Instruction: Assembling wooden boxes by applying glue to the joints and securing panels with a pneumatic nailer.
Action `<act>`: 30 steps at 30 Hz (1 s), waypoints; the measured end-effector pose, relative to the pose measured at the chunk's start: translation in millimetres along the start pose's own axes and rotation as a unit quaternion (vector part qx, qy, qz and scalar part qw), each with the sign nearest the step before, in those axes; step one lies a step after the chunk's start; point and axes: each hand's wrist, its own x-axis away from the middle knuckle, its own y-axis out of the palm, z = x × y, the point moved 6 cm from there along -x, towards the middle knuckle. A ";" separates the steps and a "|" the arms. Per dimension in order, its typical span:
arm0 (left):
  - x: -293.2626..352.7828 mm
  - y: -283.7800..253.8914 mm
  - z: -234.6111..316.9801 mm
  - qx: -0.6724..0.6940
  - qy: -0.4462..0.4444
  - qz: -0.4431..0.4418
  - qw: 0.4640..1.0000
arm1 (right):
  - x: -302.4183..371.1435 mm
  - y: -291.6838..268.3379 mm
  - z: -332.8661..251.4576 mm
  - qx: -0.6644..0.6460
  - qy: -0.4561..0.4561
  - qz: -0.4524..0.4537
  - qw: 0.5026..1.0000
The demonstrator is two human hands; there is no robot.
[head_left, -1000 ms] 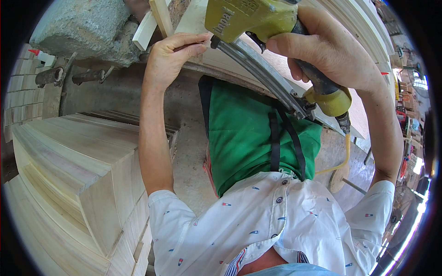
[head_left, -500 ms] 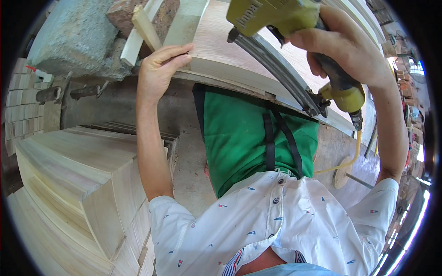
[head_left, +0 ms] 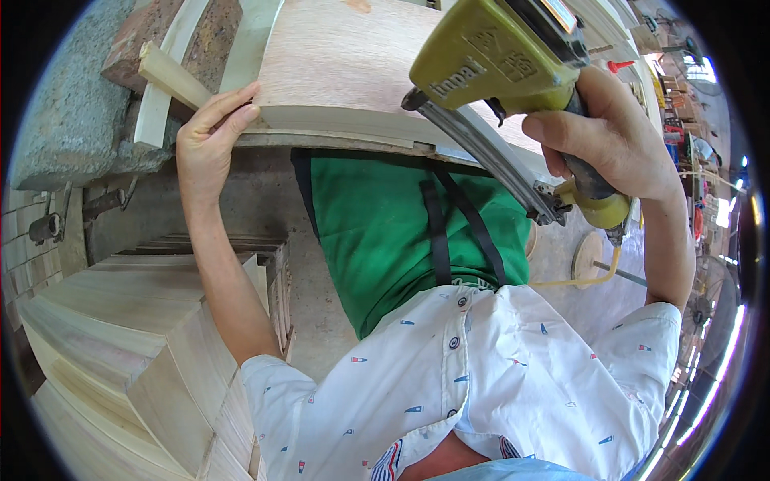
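Note:
My right hand (head_left: 613, 136) is wrapped round the handle of a yellow-green pneumatic nail gun (head_left: 493, 60). The nail gun is raised above the bench, its long grey magazine slanting down to the right, and its nose is not clearly seen. At the near left corner of a pale plywood panel (head_left: 345, 60), the fingers and thumb of my left hand (head_left: 207, 148) close on the edge. Along the panel's near side runs a light wooden strip (head_left: 337, 122). A yellow air hose (head_left: 589, 279) hangs from the gun's handle.
To the left of the panel lie a concrete block (head_left: 68, 104), a reddish brick (head_left: 140, 44) and a loose wooden stick (head_left: 172, 76). Stacked wooden boxes (head_left: 120, 305) stand at my lower left. A round wooden disc on a rod (head_left: 589, 256) is at the right.
The view has swung, so the bench and both hands sit farther left in the picture. My left hand stays at the panel corner; the nail gun remains raised in my right hand.

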 end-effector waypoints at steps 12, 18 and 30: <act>2.9 -3.7 -4.6 -0.009 -0.018 0.010 1.000 | 1.9 4.7 8.2 0.003 -0.040 0.004 0.999; 2.0 -4.7 -4.7 -0.023 -0.021 0.013 0.999 | 0.3 4.2 9.8 -0.002 -0.012 -0.009 1.000; -0.1 -12.1 -9.4 -0.056 -0.036 0.024 0.997 | 44.9 -30.6 51.7 -0.050 0.039 0.050 0.997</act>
